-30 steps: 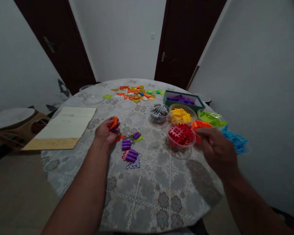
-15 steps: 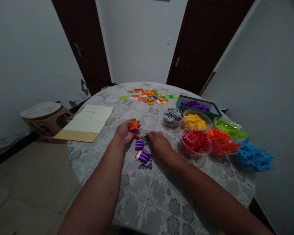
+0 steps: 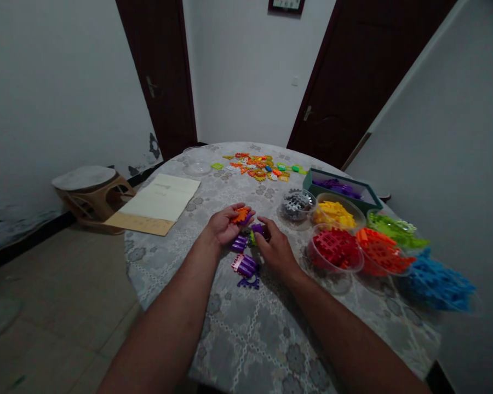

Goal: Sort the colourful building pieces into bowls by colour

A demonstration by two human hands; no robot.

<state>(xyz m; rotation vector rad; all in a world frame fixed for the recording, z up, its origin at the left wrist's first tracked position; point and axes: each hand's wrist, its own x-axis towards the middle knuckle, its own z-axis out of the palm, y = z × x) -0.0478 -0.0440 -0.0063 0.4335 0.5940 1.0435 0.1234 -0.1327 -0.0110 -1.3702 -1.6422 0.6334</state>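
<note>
In my left hand, turned palm up, lies an orange toothed building piece with some purple beneath it, gripped by thumb and fingers. My right hand pinches a purple building piece just to the right of it. Between and below the hands, a green and dark part shows, partly hidden by the right fingers. Nearer to me on the cloth are a purple ribbed piece, a purple ribbed piece with a pink edge, and a dark purple toothed frame.
Tubs of red, yellow, grey, orange, green and blue pieces stand right, by a green box. Mixed pieces lie at the back, an open booklet left.
My right hand has lifted a purple piece from the table beside the left hand. The orange piece stays in my left hand. The camera view has shifted slightly.
</note>
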